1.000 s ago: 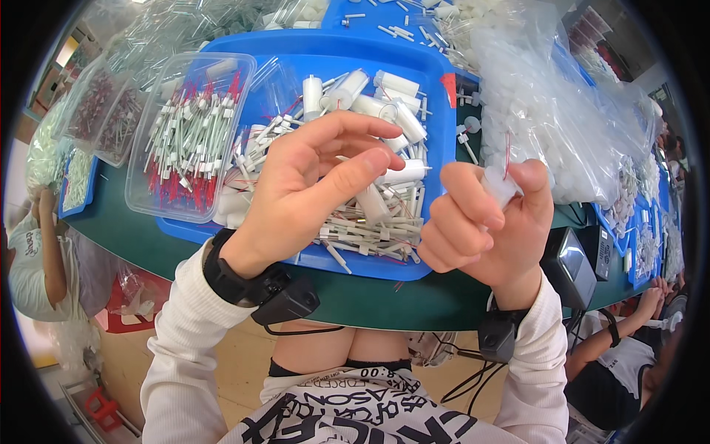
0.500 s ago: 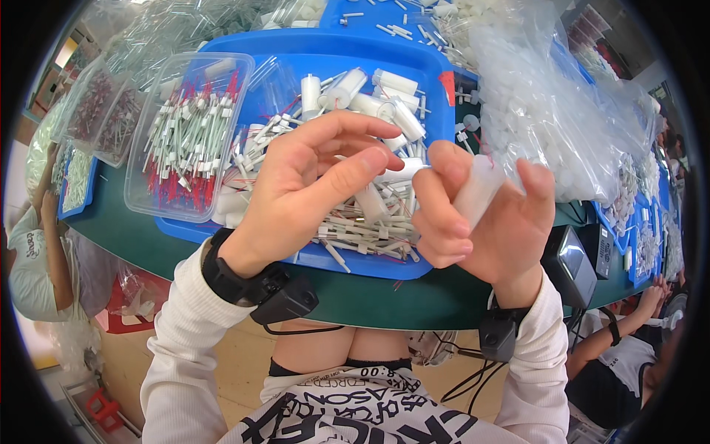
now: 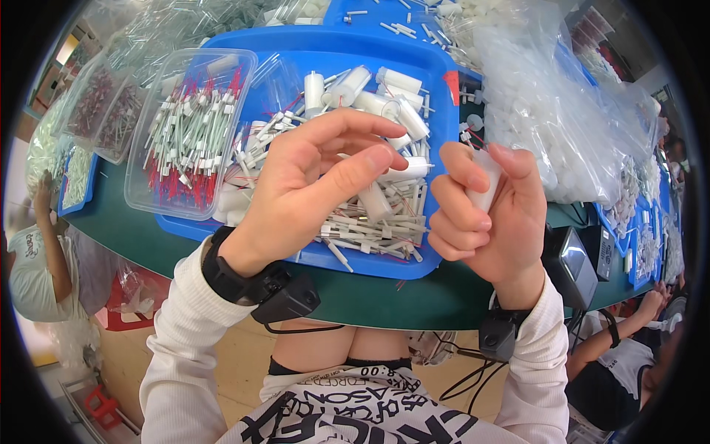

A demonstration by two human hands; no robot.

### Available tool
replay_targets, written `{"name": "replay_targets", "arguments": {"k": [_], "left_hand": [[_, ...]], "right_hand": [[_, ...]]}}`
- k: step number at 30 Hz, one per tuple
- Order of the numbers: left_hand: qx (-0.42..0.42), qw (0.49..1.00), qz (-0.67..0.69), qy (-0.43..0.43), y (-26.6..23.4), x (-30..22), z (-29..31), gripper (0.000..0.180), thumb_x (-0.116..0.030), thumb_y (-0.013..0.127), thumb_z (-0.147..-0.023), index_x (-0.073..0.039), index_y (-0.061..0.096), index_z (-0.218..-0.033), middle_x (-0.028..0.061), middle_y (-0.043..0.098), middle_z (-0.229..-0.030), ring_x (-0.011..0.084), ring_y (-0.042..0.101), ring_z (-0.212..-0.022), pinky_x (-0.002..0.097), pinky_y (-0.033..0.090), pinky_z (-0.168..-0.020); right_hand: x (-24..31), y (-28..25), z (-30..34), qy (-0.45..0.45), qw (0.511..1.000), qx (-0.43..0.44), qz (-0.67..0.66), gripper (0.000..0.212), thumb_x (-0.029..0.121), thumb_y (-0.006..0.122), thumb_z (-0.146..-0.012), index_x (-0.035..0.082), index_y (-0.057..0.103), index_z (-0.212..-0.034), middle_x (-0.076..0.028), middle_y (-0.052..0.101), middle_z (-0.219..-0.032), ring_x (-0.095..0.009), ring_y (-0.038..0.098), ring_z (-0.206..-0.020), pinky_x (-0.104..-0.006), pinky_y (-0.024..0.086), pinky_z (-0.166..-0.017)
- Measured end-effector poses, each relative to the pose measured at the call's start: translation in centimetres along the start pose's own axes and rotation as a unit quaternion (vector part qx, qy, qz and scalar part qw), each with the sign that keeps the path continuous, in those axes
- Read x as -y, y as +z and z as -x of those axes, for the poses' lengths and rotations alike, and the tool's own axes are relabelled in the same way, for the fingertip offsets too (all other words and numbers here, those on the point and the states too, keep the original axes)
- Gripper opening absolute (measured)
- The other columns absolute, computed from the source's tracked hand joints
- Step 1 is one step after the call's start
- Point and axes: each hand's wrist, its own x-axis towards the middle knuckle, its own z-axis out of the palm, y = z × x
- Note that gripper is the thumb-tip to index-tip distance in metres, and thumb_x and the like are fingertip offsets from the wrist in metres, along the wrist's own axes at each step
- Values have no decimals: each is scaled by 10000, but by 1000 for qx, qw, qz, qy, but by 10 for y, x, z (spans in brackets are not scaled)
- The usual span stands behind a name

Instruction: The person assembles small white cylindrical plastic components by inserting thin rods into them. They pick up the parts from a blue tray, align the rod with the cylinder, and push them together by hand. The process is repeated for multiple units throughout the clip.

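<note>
My right hand (image 3: 492, 214) is closed round a short, frosted white cylinder (image 3: 486, 181), its fingers curled over the front. The cylinder's lower part is hidden by them. My left hand (image 3: 310, 174) hovers over the tray with its fingers loosely curved and thumb apart; nothing shows between them. Beneath both hands lies the blue tray (image 3: 436, 63), holding several white cylinders (image 3: 403, 81) and a heap of thin white sticks with red wires (image 3: 370, 237). Left of my left hand, a clear plastic box (image 3: 137, 185) contains white sticks with red ends (image 3: 188, 126).
A big clear bag of white pieces (image 3: 547, 126) stands to the right of the tray. Clear tubes (image 3: 185, 22) pile up behind. A dark box-shaped device (image 3: 573, 266) sits by my right wrist on the green table (image 3: 355, 303). Other people (image 3: 44, 266) sit at both sides.
My right hand has moved slightly right and closed its fingers and thumb further round the cylinder, which is now more upright. The left hand has barely moved.
</note>
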Motion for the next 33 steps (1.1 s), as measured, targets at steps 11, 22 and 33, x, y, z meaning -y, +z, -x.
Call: {"name": "replay_targets", "arguments": {"k": [11,22,33], "left_hand": [[-2,1000,3,1,0,1,-1,358,-226,459,-888,43,514,-1118,128,621,-916,147,571,-851,271,446,-735],[-1,1000,14,1,-1,0,0,343,-198,463,-883,40,510,-1126,127,616,-931,152,570,-866,276,442,-748],[-2,1000,7,-5,-2,-1,0,350,-209,472,-882,38,510,-1127,125,618,-928,151,569,-868,275,440,-749]], "right_hand": [[-2,3,0,-46,998,-25,37,296,401,329,-877,127,378,-776,23,321,-501,-76,234,-384,-247,194,-401],[-5,7,-3,-56,996,-75,2,368,418,223,-945,101,410,-943,-5,368,-654,-104,344,-504,-234,304,-415],[-4,1,-3,-7,1000,-8,17,407,473,198,-922,154,331,-709,40,306,-522,-81,236,-401,-235,225,-427]]}}
